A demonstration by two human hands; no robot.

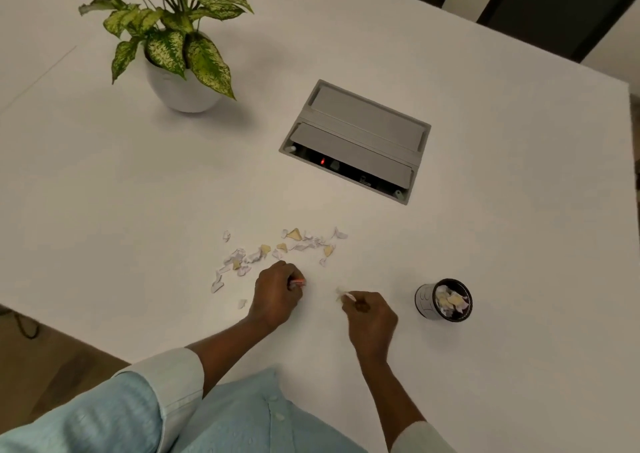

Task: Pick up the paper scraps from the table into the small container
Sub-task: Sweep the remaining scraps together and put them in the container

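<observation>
Head view: no legible writing on small container.

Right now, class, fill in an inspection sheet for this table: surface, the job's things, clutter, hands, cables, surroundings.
Surface: white table, bare apart from the items below.
Job's things: paper scraps, white and yellowish, scattered beyond the hands; small container to the right, upright, already holding scraps.
Clutter: potted plant at the far left; grey socket box set into the table, its flap partly open, a red light showing.
Hands: left hand closed around something reddish among the scraps; right hand pinching a scrap, short of the container.
Cables: dark cable on the floor at the left.
Surroundings: dark and pale panels past the far edge.
</observation>
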